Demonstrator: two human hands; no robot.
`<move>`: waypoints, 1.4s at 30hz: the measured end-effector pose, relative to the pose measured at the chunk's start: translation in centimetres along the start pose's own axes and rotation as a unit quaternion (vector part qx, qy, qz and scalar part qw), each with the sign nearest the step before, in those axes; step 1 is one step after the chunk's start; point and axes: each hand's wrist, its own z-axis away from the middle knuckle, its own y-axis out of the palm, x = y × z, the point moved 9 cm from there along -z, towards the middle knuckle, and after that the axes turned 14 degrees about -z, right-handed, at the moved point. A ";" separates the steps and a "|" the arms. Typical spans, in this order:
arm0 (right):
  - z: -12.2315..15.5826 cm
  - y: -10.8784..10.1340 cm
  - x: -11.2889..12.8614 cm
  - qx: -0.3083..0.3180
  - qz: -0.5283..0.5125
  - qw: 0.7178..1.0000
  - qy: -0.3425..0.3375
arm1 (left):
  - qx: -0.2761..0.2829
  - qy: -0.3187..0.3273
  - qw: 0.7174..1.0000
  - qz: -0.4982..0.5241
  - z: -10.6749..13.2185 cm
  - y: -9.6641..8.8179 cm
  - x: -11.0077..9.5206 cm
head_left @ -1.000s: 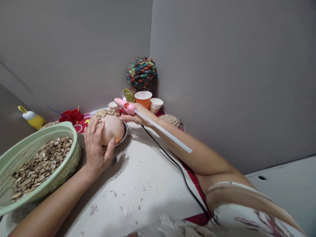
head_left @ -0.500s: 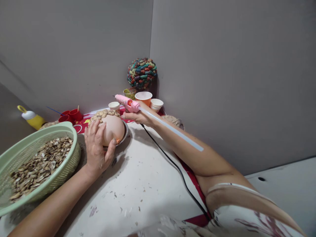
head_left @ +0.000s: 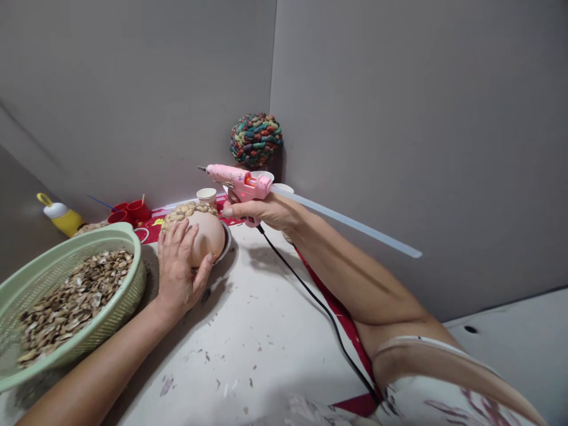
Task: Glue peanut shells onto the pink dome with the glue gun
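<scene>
My left hand (head_left: 177,269) rests on the near left side of a pale balloon (head_left: 209,232), its fingers spread over it and the thumb at its lower edge. Tan shell pieces (head_left: 189,213) cover the balloon's far upper part. Under it shows the rim of a bowl (head_left: 228,241). In my right hand (head_left: 271,210) is a pink hot glue gun (head_left: 239,181), fingers closed round its handle. Its nozzle points left, above and beyond the balloon, apart from it. A long translucent glue stick (head_left: 355,222) sticks out of its back.
At left stands a green basket (head_left: 138,260) of shell pieces (head_left: 80,302). Red cups (head_left: 138,210), a white paper cup (head_left: 206,196) and a yellow bottle (head_left: 64,219) stand behind. A multicoloured ball (head_left: 256,140) sits in the corner. The black cord (head_left: 310,299) crosses the table (head_left: 248,331).
My right hand has raised the glue gun slightly and brought it nearer, with the glue stick swinging right. My left hand stays on the balloon. The view has shifted slightly.
</scene>
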 end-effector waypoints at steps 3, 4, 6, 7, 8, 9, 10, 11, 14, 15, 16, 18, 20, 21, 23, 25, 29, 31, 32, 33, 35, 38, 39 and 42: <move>1.0 0.8 1.4 0.002 -0.001 1.000 0.001 | -0.002 0.008 1.000 -0.013 0.0 0.1 0.1; 1.3 1.0 1.9 0.001 -0.001 1.000 0.000 | -0.003 0.009 1.000 -0.016 0.0 0.2 0.1; 2.0 1.5 2.8 0.011 -0.007 1.000 -0.003 | -0.002 0.008 1.000 -0.018 0.1 0.4 0.3; 2.2 1.8 3.2 0.025 -0.010 1.000 -0.005 | -0.001 0.006 1.000 -0.017 0.1 0.4 0.4; 2.5 2.2 3.5 0.043 -0.012 0.999 -0.008 | 0.000 0.004 1.000 -0.016 0.1 0.5 0.5; 2.7 2.6 3.9 0.063 -0.012 0.998 -0.010 | 0.001 0.001 1.000 -0.013 0.1 0.6 0.5; 2.9 3.0 4.1 0.084 -0.010 0.996 -0.011 | 0.001 0.000 1.000 -0.011 0.1 0.6 0.6; 3.1 3.4 4.3 0.103 -0.008 0.995 -0.010 | -0.001 0.000 1.000 -0.008 0.1 0.5 0.6; 3.5 4.5 4.3 0.152 0.005 0.988 -0.005 | -0.023 0.013 1.000 -0.007 0.2 -0.2 0.5; 3.6 4.8 4.2 0.169 0.010 0.986 -0.008 | -0.036 0.021 0.999 -0.009 0.2 -0.6 0.4; 3.6 5.1 4.1 0.184 0.014 0.983 -0.012 | -0.048 0.029 0.998 -0.012 0.3 -1.0 0.4; 3.4 5.4 3.7 0.201 0.022 0.979 -0.025 | -0.070 0.040 0.996 -0.021 0.6 -1.8 0.5; 3.1 5.3 3.2 0.204 0.037 0.978 -0.030 | -0.087 0.048 0.994 -0.033 0.9 -2.5 0.8; 2.9 5.2 2.8 0.205 0.051 0.977 -0.028 | -0.090 0.051 0.994 -0.038 1.1 -2.7 0.9; 2.6 4.9 2.3 0.206 0.078 0.975 -0.030 | -0.089 0.059 0.993 -0.041 1.4 -2.9 1.0; 2.3 4.7 2.0 0.197 0.103 0.974 -0.038 | -0.082 0.068 0.994 -0.029 1.6 -3.0 1.1; 2.0 4.6 1.7 0.178 0.126 0.974 -0.061 | -0.066 0.081 0.995 0.007 2.2 -2.9 1.2; 2.0 5.0 1.6 0.187 0.130 0.971 -0.068 | -0.057 0.086 0.995 0.012 2.5 -2.7 1.2; 2.0 5.1 1.5 0.193 0.134 0.970 -0.068 | -0.055 0.089 0.994 0.012 2.7 -2.7 1.2; 2.0 5.3 1.5 0.198 0.137 0.968 -0.065 | -0.052 0.092 0.994 0.015 2.8 -2.7 1.1; 2.0 5.7 1.2 0.213 0.144 0.965 -0.049 | -0.038 0.104 0.993 0.031 3.1 -2.7 0.8; 2.0 5.9 0.8 0.218 0.153 0.964 -0.015 | -0.008 0.127 0.989 0.070 3.6 -2.9 0.3; 2.0 5.9 0.8 0.220 0.156 0.963 -0.010 | 0.001 0.132 0.988 0.080 3.7 -3.0 0.2; 2.0 6.2 0.5 0.219 0.159 0.963 -0.013 | 0.018 0.134 0.986 0.094 4.1 -3.3 0.1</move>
